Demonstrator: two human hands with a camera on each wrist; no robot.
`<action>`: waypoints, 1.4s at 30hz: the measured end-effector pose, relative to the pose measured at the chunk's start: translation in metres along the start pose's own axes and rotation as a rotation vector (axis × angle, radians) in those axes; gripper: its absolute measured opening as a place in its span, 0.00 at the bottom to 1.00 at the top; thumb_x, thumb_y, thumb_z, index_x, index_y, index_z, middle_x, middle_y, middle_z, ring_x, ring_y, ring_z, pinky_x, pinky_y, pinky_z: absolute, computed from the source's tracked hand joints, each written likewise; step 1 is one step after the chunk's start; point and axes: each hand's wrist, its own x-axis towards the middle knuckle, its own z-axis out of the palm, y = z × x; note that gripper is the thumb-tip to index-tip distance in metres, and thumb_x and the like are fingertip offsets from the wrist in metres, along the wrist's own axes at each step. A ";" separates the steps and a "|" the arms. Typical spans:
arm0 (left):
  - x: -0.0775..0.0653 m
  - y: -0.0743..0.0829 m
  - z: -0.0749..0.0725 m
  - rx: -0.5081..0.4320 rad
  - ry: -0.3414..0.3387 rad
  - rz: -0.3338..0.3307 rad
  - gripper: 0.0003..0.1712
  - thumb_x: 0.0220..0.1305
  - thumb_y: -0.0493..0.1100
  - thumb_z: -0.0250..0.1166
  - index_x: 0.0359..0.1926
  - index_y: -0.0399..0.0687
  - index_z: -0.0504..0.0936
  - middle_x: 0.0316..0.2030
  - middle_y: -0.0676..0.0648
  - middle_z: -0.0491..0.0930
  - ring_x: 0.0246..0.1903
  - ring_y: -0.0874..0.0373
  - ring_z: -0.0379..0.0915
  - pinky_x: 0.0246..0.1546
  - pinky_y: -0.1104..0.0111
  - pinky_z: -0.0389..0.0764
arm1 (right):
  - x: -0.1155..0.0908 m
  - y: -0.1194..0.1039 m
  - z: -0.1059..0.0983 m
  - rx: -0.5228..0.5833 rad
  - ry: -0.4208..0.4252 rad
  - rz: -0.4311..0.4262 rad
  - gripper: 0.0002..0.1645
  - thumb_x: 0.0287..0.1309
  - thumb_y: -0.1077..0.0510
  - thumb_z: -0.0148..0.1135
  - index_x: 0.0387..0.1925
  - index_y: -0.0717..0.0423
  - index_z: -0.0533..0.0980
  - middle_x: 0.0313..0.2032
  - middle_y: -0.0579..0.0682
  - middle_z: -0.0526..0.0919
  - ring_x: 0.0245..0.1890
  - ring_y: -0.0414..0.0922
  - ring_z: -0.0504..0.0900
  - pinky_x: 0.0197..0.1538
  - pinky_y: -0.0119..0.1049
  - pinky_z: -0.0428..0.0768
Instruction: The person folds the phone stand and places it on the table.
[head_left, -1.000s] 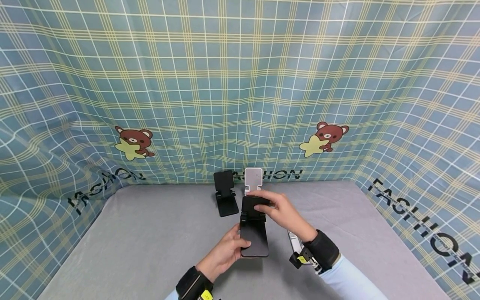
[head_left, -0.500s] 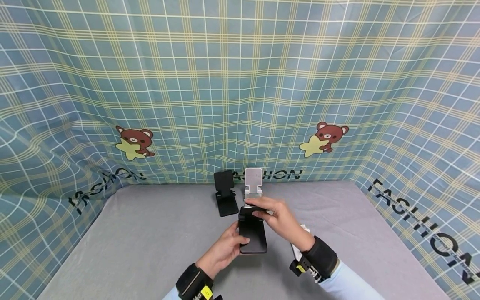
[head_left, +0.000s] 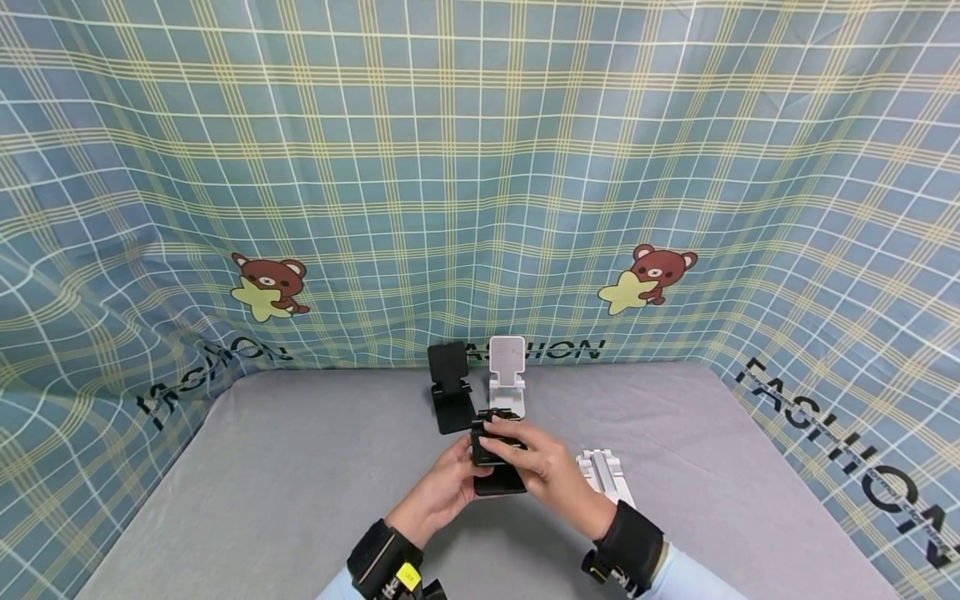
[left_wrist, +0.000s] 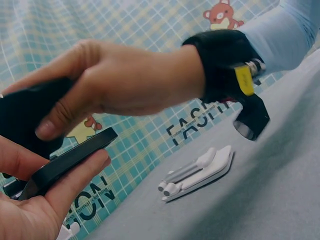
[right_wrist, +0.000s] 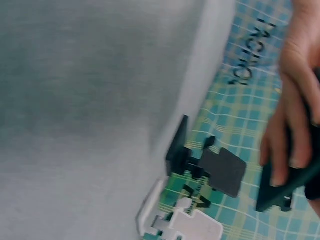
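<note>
In the head view my left hand (head_left: 438,493) grips the base of a black folding phone stand (head_left: 498,482), lifted over the grey table. My right hand (head_left: 551,471) has its fingers over the stand's upper plate, which lies tilted down close over the base. The left wrist view shows the left thumb and fingers on either side of the base (left_wrist: 75,156), while the right hand (left_wrist: 125,80) pinches the plate (left_wrist: 32,112) above it. In the right wrist view an edge of the held stand (right_wrist: 275,197) shows beneath fingers.
Behind the hands, an unfolded black phone stand (head_left: 448,367) and an unfolded white one (head_left: 507,360) stand side by side near the plaid curtain (head_left: 480,208). A folded white phone stand (head_left: 604,473) lies on the grey cloth (head_left: 315,475) to the right.
The right hand has swung the held stand's upper plate down and toward me, from raised to close over the base. Both hands have shifted slightly left; the folded white stand is less covered.
</note>
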 end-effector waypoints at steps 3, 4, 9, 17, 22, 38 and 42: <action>0.000 0.001 0.001 -0.009 -0.001 0.001 0.35 0.65 0.28 0.47 0.69 0.34 0.45 0.50 0.46 0.77 0.47 0.58 0.79 0.49 0.60 0.81 | -0.004 -0.001 0.003 -0.036 0.032 -0.067 0.34 0.44 0.77 0.54 0.54 0.53 0.78 0.54 0.58 0.78 0.54 0.56 0.78 0.61 0.34 0.74; 0.000 0.001 0.002 -0.015 -0.003 0.000 0.34 0.65 0.28 0.47 0.69 0.34 0.45 0.49 0.47 0.78 0.46 0.58 0.79 0.49 0.60 0.81 | -0.005 -0.001 0.004 -0.045 0.041 -0.081 0.32 0.46 0.76 0.54 0.54 0.54 0.79 0.53 0.59 0.78 0.54 0.56 0.78 0.61 0.36 0.74; -0.003 0.001 0.001 -0.040 -0.009 -0.020 0.34 0.67 0.30 0.48 0.71 0.35 0.45 0.51 0.47 0.77 0.47 0.58 0.79 0.49 0.60 0.81 | -0.008 -0.006 0.003 -0.042 -0.010 -0.031 0.26 0.56 0.68 0.52 0.57 0.53 0.76 0.56 0.58 0.77 0.56 0.55 0.77 0.60 0.38 0.76; -0.002 0.002 0.000 -0.053 -0.007 -0.022 0.36 0.68 0.31 0.49 0.72 0.38 0.44 0.56 0.42 0.74 0.50 0.56 0.78 0.51 0.58 0.80 | -0.005 -0.018 -0.008 0.051 -0.120 0.180 0.28 0.55 0.61 0.59 0.59 0.48 0.74 0.63 0.53 0.70 0.62 0.50 0.69 0.57 0.49 0.74; -0.005 0.003 0.000 -0.049 -0.005 -0.029 0.37 0.68 0.31 0.49 0.72 0.39 0.42 0.57 0.41 0.73 0.50 0.56 0.78 0.52 0.57 0.79 | -0.003 -0.021 -0.010 0.071 -0.119 0.294 0.23 0.59 0.59 0.58 0.57 0.45 0.75 0.64 0.51 0.68 0.62 0.50 0.67 0.57 0.52 0.71; -0.004 0.003 0.002 -0.048 0.000 -0.026 0.37 0.67 0.30 0.49 0.72 0.38 0.42 0.52 0.44 0.77 0.46 0.56 0.80 0.51 0.55 0.79 | 0.011 -0.015 -0.014 0.584 -0.008 1.176 0.36 0.60 0.54 0.55 0.69 0.53 0.58 0.66 0.60 0.63 0.62 0.57 0.68 0.53 0.51 0.76; -0.003 0.002 0.003 -0.048 0.005 -0.028 0.39 0.66 0.30 0.51 0.72 0.39 0.42 0.53 0.42 0.76 0.47 0.55 0.80 0.51 0.54 0.79 | 0.011 -0.010 -0.015 0.731 0.013 1.303 0.37 0.59 0.58 0.53 0.69 0.59 0.58 0.66 0.64 0.62 0.61 0.56 0.68 0.49 0.47 0.78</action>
